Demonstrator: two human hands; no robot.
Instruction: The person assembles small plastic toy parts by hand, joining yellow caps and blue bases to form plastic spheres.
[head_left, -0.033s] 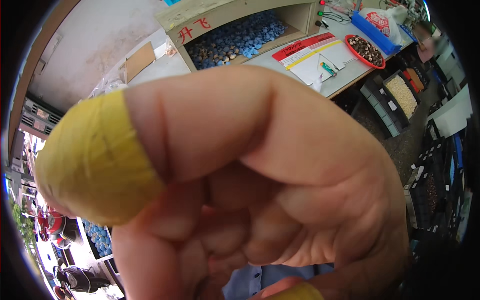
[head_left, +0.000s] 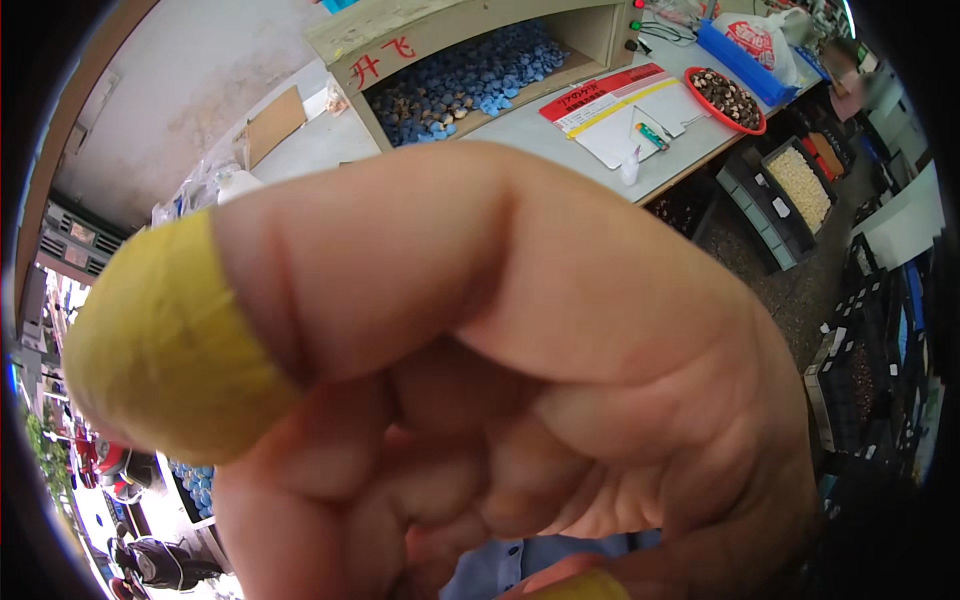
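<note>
My right hand fills most of the head view, very close up and a little blurred. Its palm side shows, with the index finger bent across the top toward the left. Yellow tape wraps that fingertip. Lower down, the thumb, also yellow at its tip, is cut off by the bottom edge. Thumb and index finger stand apart, and the other fingers curl behind them. Nothing shows in the hand. A strip of blue-grey shirt appears below it. My left hand is out of sight.
Beyond the hand, a worktable carries a beige open-fronted box with many blue pieces, a red-and-white sheet, a small white bottle, a red basket and a blue tray. A dark crate stands right.
The hand has shifted slightly left and down in the picture, keeping its curled shape. The background has shifted slightly too, and more of the white bottle shows.
</note>
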